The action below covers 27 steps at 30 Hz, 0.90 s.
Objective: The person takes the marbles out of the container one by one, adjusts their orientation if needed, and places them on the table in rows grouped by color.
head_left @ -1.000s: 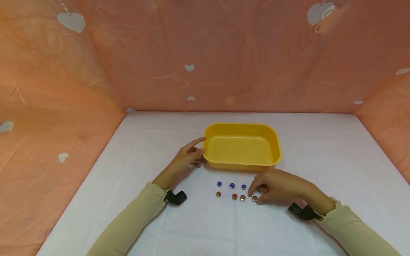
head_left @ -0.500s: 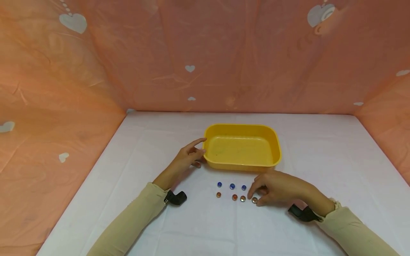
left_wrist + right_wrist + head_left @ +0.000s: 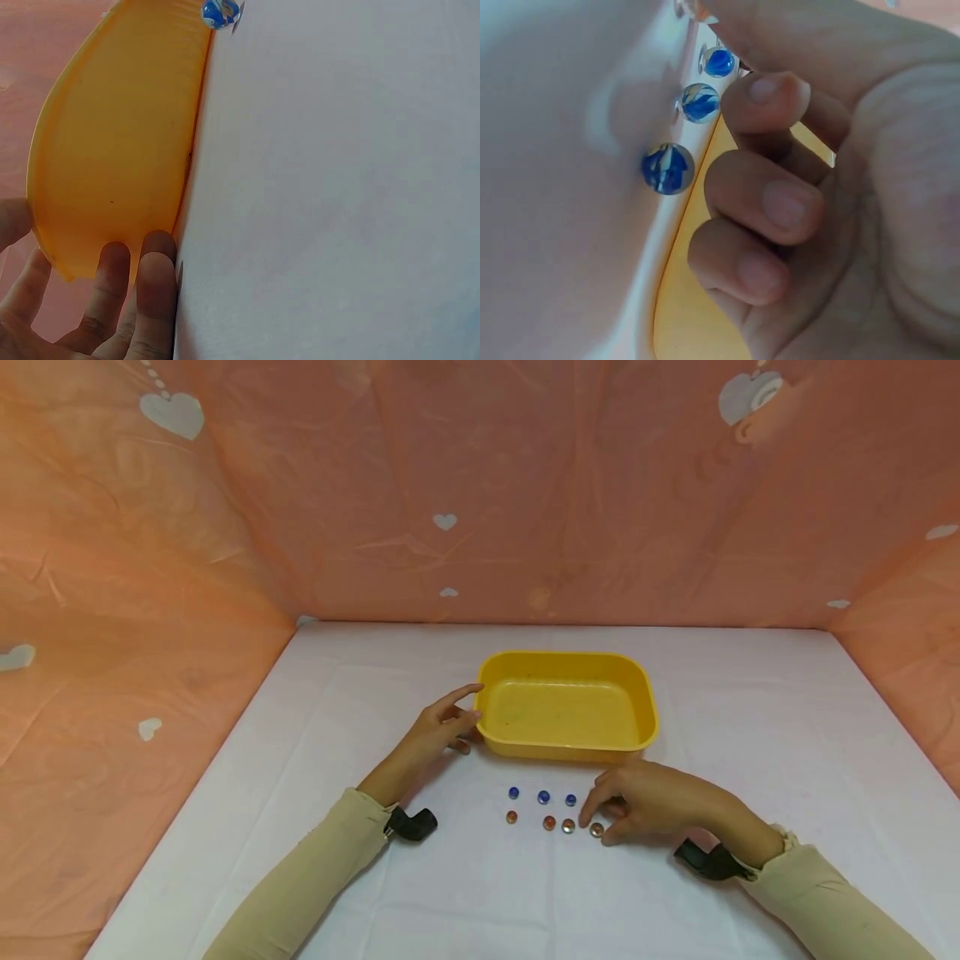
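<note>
In the head view my left hand (image 3: 438, 727) reaches the left end of a yellow plastic basin (image 3: 562, 749). Its index fingertip lies on the rim, and the left wrist view has extended fingers against the outer wall. My right hand (image 3: 651, 802) is low over the table, thumb and index finger on either side of an amber-toned glass marble (image 3: 596, 830), with the thumb tip right at it. The other fingers are curled, as the right wrist view shows. Left of it lie a clear brownish marble (image 3: 568, 827) and two orange marbles (image 3: 549, 822).
Three blue marbles (image 3: 543, 797) form a row between the basin and the orange ones; the right wrist view has a blue swirled marble (image 3: 667, 169) close up. White cloth (image 3: 465, 893) covers the table. Orange sheeting (image 3: 525, 527) with pale hearts walls the back and sides.
</note>
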Each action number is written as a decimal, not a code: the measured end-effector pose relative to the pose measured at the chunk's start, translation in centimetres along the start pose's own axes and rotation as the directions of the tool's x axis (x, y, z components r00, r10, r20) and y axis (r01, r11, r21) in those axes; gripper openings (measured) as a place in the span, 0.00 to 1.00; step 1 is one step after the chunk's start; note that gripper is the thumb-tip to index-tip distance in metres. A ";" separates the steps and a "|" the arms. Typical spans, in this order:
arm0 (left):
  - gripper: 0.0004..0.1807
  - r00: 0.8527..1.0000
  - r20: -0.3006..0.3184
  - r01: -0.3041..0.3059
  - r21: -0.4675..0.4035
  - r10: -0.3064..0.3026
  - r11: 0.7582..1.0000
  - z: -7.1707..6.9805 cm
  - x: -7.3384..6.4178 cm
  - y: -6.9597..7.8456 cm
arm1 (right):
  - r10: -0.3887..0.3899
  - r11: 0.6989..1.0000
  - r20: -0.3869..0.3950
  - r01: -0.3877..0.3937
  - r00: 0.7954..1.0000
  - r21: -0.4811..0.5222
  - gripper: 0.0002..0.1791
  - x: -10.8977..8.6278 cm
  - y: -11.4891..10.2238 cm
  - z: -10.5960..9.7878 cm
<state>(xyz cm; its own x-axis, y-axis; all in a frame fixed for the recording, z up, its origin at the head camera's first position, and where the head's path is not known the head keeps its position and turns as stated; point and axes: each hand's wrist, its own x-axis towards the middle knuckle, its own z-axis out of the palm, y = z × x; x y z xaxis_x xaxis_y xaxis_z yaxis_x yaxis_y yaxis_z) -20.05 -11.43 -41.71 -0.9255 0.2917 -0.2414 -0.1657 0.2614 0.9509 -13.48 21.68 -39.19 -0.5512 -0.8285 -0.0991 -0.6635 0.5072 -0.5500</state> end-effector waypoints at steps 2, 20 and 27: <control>0.27 1.000 -0.006 0.010 -0.007 -0.010 1.000 -0.1 0.0 -0.1 | 0.001 1.000 0.001 -0.001 1.000 -0.002 0.14 0.1 0.0 0.0; 0.27 1.000 -0.006 0.009 -0.024 -0.009 1.000 -0.2 -0.1 -0.1 | 0.067 0.995 -0.191 -0.052 0.979 0.084 0.13 4.0 -0.7 -4.7; 0.27 1.000 0.011 0.016 -0.023 -0.016 1.000 -0.2 0.0 0.0 | 0.219 0.971 -0.208 -0.235 0.953 -0.052 0.13 7.8 0.3 -5.0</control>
<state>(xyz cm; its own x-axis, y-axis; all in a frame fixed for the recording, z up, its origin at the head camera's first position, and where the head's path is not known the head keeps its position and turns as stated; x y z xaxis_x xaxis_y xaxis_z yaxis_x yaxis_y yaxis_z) -20.10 -11.61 -41.71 -0.9189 0.2980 -0.2585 -0.1881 0.2452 0.9511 -20.52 16.60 -35.96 -0.7764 -0.6288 -0.0424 -0.5409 0.6993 -0.4673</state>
